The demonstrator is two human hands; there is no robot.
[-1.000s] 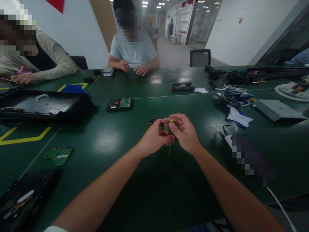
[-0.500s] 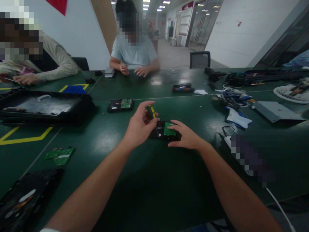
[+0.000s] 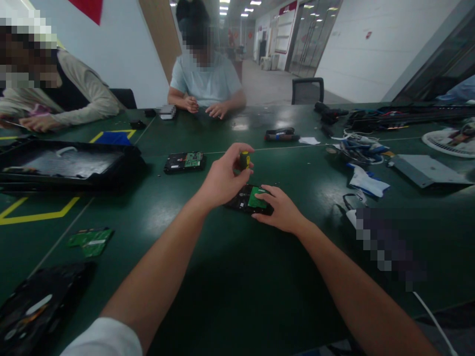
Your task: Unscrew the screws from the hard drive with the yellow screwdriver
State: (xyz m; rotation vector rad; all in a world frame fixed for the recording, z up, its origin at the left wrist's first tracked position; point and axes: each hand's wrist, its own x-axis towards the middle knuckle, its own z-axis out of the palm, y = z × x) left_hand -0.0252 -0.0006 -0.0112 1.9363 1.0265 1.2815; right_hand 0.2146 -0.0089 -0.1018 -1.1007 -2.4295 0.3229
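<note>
Head view shows a flat, rectangular black hard drive (image 3: 241, 199), with a green circuit board (image 3: 252, 199) set into its upper face, lying on a smooth, dark green tabletop (image 3: 230, 287) that throws back soft patches of light. The right hand (image 3: 284, 210) comes in at the drive's four-o'clock side, its thumb by the near edge and its fingers apart over the board; whether they pinch the drive or only rest there, I cannot tell. At twelve o'clock, above the drive's far edge, the left hand (image 3: 225, 179) pinches the stubby yellow-and-black handle of a screwdriver (image 3: 245, 159) between thumb and curled fingers. The handle stands nearly upright; its tip is hidden, so contact with the drive cannot be seen.

Farther out, at ten o'clock, lies a second black drive with a patchy green board (image 3: 184, 162). Between nine and ten sits a broad, shallow black tray (image 3: 128, 163) with a raised rim; between eight and nine, a bare, irregularly cut green board (image 3: 91, 240); at eight, a larger black slab (image 3: 55, 291). Near three o'clock rest a crumpled white-and-blue fabric piece (image 3: 369, 181) and a flat, matte grey metal box (image 3: 426, 167).
</note>
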